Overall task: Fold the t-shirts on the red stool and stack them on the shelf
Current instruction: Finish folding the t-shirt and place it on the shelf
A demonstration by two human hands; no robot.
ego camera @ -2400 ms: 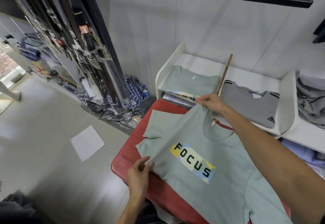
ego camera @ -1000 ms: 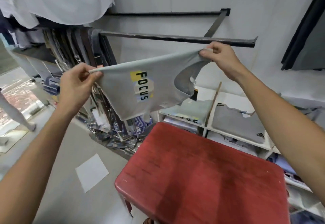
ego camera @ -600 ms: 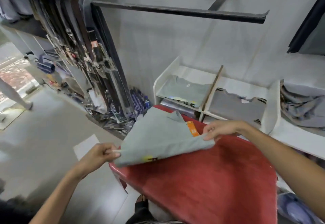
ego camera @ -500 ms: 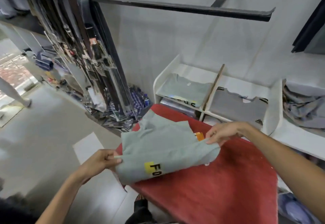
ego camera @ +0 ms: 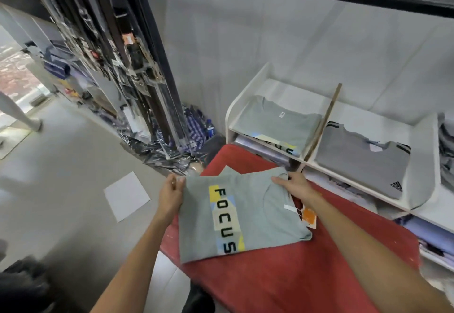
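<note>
A pale grey-green t-shirt (ego camera: 260,216) with a "FOCUS" print lies folded into a rectangle on the red stool (ego camera: 307,271), print side up. My left hand (ego camera: 170,193) pinches its far left corner. My right hand (ego camera: 294,186) grips its far right corner beside the collar, where an orange tag (ego camera: 309,216) sticks out. On the white shelf (ego camera: 422,165) behind the stool, a folded matching "FOCUS" t-shirt (ego camera: 275,122) lies in the left bay.
A darker grey t-shirt (ego camera: 363,165) with a black logo lies in the middle bay, past a wooden stick (ego camera: 321,128). Crumpled grey clothes (ego camera: 446,155) fill the right bay. Hanging belts and packaged goods (ego camera: 137,67) stand at left. A white sheet (ego camera: 126,196) lies on the floor.
I lifted the spread shirt off the stool, held it up between both hands, then brought it down. It now lies folded with the print up, both hands still at its far corners.
</note>
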